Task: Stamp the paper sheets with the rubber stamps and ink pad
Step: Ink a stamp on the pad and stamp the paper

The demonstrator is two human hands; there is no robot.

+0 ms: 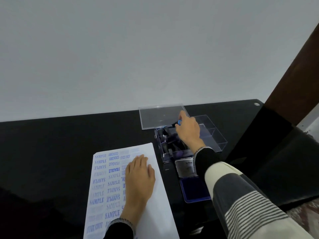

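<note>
A white paper sheet lies on the black table, its left half covered with blue stamp prints. My left hand rests flat on the sheet, fingers straight. My right hand reaches over a clear plastic box that holds several dark rubber stamps. Its fingers pinch a stamp with a blue end above the box. The open blue ink pad sits near the sheet's right edge, partly under my right sleeve.
The box's clear lid stands open against the white wall. The ink pad's grey lid lies between box and pad. A brown wooden post rises at the right. The table's right edge is close by.
</note>
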